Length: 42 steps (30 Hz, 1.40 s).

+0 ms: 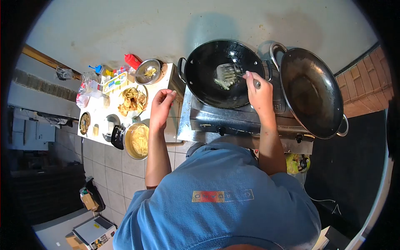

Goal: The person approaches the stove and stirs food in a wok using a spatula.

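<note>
My right hand (pixel 259 93) is wrapped round the handle of a slotted turner (pixel 226 71). The turner's metal blade is down inside a black wok (pixel 208 93), against a small heap of pale food (pixel 225 84) in shiny oil. This wok sits on the left burner of a steel gas stove (pixel 208 118). Raised to the left of the wok is my left hand (pixel 161 106), its fingers curled in and the thumb against them. Nothing shows in that hand. Below it stands a pot (pixel 128 143) of pale strips in liquid.
A second, larger wok (pixel 312 93) stands tilted on the right side of the stove. On the white table (pixel 100 135) at left are a plate of browned food (pixel 132 101), a steel bowl (pixel 148 71), a red bottle (pixel 133 61) and an egg tray (pixel 115 83).
</note>
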Available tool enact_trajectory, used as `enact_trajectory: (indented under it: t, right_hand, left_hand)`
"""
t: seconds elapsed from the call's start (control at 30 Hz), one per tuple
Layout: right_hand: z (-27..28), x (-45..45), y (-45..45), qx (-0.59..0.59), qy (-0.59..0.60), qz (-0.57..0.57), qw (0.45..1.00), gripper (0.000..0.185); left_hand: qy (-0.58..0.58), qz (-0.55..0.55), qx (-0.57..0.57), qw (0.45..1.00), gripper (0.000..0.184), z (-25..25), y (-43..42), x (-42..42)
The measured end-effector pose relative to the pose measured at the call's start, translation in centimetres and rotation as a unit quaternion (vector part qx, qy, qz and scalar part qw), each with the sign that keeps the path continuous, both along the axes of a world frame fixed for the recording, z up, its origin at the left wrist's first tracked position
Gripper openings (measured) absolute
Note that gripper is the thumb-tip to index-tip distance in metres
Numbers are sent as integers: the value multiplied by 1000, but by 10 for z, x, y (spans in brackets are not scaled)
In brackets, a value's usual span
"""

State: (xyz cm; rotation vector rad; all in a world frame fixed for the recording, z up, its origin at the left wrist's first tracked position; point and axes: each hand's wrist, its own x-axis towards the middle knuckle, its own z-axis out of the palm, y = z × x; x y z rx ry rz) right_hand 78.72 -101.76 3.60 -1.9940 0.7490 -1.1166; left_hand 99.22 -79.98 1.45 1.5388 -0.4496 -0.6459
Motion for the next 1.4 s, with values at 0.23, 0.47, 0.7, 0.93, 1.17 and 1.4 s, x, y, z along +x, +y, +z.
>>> enact_trajectory:
  t: [0.23, 0.47, 0.7, 0.93, 1.17, 1.4]
  right_hand:
    - [-2, 5, -2, -90, -16, -72, 993, 17]
    - [-9, 11, 2, -53, -73, -40, 995, 16]
    - [-9, 8, 7, -48, -28, -43, 998, 14]
    - [-9, 0, 7, -77, -7, -35, 996, 13]
    - [-10, -9, 3, -63, -18, -54, 996, 13]
    - [-17, -12, 7, -74, -20, -45, 996, 14]
  left_hand:
    - [-21, -1, 8, 1000, 12, 2, 1, 2]
    - [-7, -18, -2, 1000, 14, -1, -6, 2]
    - [-17, -9, 13, 1000, 20, 3, -8, 1]
    - [-10, -11, 24, 1000, 22, -1, -8, -2]
    - [27, -3, 29, 999, 20, -16, 1, -10]
    - [47, 15, 43, 998, 21, -24, 11, -21]
